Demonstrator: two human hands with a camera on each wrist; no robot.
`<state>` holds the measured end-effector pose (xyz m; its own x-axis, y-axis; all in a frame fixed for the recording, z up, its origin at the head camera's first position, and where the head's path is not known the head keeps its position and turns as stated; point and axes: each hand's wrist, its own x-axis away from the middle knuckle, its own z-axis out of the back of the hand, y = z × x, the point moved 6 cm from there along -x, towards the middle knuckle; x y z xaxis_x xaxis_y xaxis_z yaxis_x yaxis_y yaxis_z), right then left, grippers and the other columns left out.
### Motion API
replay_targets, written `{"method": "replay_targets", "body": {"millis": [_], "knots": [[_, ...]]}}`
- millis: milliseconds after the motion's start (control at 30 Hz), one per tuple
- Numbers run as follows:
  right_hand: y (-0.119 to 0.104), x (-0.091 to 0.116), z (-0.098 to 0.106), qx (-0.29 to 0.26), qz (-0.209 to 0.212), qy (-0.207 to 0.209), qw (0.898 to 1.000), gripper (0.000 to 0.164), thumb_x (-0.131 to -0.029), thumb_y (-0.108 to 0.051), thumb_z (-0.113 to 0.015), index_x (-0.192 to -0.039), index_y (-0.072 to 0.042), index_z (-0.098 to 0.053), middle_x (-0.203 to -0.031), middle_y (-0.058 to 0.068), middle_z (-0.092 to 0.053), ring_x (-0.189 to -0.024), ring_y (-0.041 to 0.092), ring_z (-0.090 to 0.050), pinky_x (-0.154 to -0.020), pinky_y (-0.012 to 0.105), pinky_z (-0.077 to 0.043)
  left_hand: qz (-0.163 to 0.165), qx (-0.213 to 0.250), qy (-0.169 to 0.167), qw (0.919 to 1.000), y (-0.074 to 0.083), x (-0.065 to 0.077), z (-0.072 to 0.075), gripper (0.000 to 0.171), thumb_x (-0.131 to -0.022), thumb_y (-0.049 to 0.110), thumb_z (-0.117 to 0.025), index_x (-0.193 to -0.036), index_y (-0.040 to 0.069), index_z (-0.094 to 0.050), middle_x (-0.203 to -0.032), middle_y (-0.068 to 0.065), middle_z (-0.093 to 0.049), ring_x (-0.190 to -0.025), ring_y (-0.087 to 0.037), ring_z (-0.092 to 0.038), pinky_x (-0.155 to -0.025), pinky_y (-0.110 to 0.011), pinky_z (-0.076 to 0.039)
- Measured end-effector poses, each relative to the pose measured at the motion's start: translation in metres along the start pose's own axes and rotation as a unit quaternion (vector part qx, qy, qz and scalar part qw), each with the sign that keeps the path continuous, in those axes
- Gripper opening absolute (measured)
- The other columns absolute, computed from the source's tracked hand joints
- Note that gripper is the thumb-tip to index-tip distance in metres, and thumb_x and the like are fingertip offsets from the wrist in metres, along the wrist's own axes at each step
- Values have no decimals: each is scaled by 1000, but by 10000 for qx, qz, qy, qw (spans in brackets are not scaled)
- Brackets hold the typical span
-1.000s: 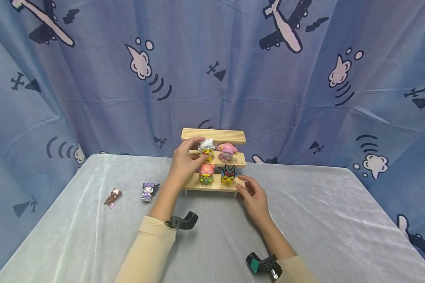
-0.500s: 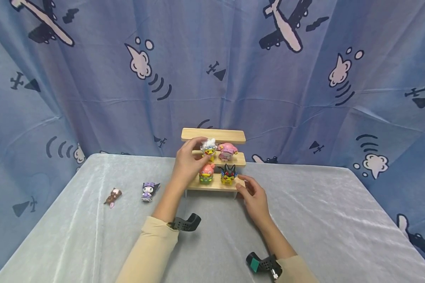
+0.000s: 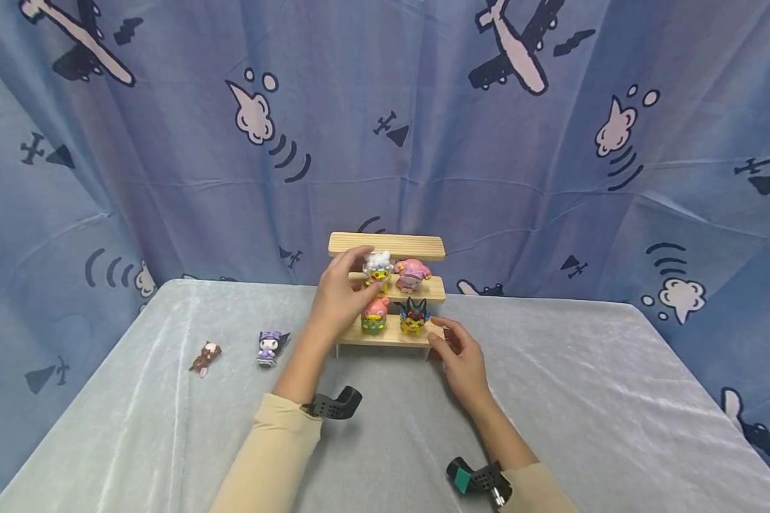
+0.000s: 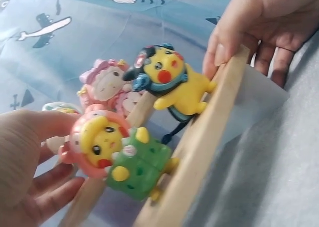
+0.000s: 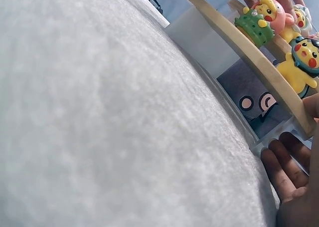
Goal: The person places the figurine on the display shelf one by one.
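Observation:
A small yellow figurine with a fluffy white hat (image 3: 378, 269) stands at the left of the wooden display shelf's middle tier. My left hand (image 3: 341, 293) pinches it between thumb and fingers; in the left wrist view it is mostly hidden. Beside it sits a pink-hooded figurine (image 3: 412, 275). On the bottom tier are a yellow figurine in a pink hood and green outfit (image 4: 130, 159) and one with a dark eared hood (image 3: 414, 318). My right hand (image 3: 463, 362) holds the right end of the display shelf (image 3: 385, 338), thumb on the board and fingers lower down.
On the grey cloth to the left, a purple and black figurine (image 3: 268, 348) stands upright and a brown figurine (image 3: 205, 358) lies on its side. The display shelf's top tier (image 3: 386, 246) bears nothing. A blue printed curtain (image 3: 385, 142) hangs behind the table.
My left hand and the white-hatted figurine have shifted slightly right, closer to the pink-hooded one. In the last half second they have barely moved. The right hand stays in place.

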<state>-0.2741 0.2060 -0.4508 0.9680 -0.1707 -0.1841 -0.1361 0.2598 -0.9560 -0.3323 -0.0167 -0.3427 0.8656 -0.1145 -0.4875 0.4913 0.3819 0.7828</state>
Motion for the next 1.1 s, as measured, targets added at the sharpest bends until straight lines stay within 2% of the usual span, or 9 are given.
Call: {"method": "replay_targets", "body": {"millis": [300, 467, 633, 833, 1100], "knots": [[-3, -1, -4, -11, 40, -71, 10000, 34, -98, -15, -66, -131, -6, -64, -125, 21, -67, -87, -2, -64, -75, 16, -58, 106, -436, -42, 9990, 20, 4, 28, 49, -92, 22, -75, -138, 17, -59, -130, -9, -61, -120, -29, -63, -92, -42, -60], [-2, -2, -2, -66, 22, -22, 10000, 33, -98, -14, -66, -130, -6, -65, -124, 21, -67, -86, -2, -64, -75, 17, -58, 145, -835, -119, 9963, 23, 7, 42, 44, -95, 26, -71, -137, 17, -60, -130, -9, -60, -121, -29, -61, -93, -44, -59], [-1, -2, 1, -120, -23, -6, 9999, 33, -98, -12, -66, -130, -5, -65, -124, 22, -67, -84, -1, -64, -74, 19, -59, 244, -1178, -192, 9926, 19, 13, 58, 41, -96, 26, -70, -135, 17, -61, -132, -6, -61, -121, -25, -61, -93, -41, -58], [0, -2, 2, -156, -59, -30, 9999, 33, -99, -11, -64, -131, -4, -64, -128, 22, -66, -84, -2, -64, -75, 18, -59, 285, -1304, -271, 9907, 12, 23, 78, 39, -97, 27, -68, -134, 16, -62, -132, -7, -61, -121, -27, -60, -96, -45, -57], [1, -2, -2, -142, -105, -65, 9998, 33, -99, -12, -64, -131, -5, -63, -129, 21, -66, -85, -2, -64, -75, 18, -59, 427, -2009, -484, 9775, -5, 40, 96, 40, -98, 30, -67, -135, 16, -62, -137, -6, -61, -122, -27, -60, -95, -45, -57]]}}
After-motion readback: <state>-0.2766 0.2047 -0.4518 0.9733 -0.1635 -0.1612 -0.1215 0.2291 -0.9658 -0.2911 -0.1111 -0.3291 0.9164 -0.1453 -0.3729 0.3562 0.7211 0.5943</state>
